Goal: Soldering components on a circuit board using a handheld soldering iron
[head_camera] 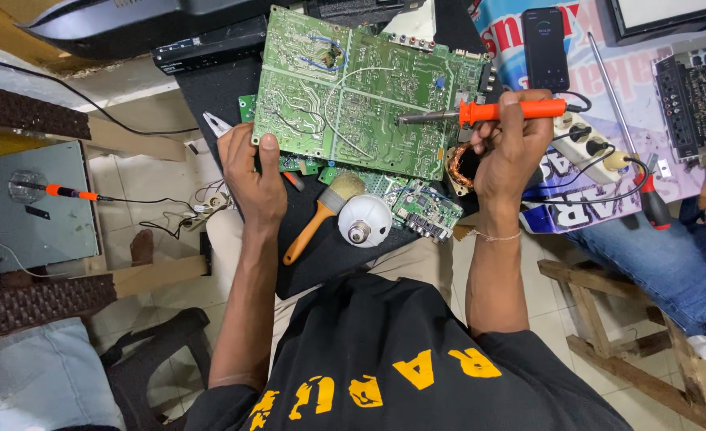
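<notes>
While the left hand [253,172] gripped the big green board [361,92] by its bottom edge, the right hand [508,144] had its fingers wrapped around an orange soldering iron [480,112], its tip touching the board.

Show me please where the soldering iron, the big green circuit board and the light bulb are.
soldering iron [492,111]: head view, on its orange handle by the right hand [508,148].
circuit board [369,96]: head view, on its middle; left hand [255,172] holds its edge.
light bulb [365,221]: head view, on its white dome.

Head-worn view, steeply downward, close
</notes>
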